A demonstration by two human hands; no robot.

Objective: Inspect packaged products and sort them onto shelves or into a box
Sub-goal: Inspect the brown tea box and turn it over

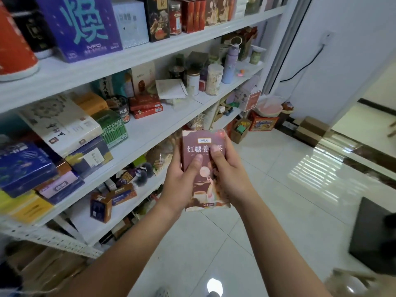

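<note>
Maroon packet with white lettering; at eleven o'clock, a purple box bearing a teal character.

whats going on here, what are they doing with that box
A person is holding a reddish-brown box upright, left grip and right grip on its two sides with thumbs across the printed front, apparently looking it over. It is over the tiled floor, beside white shelves packed with other packages, not yet shelved.
</note>
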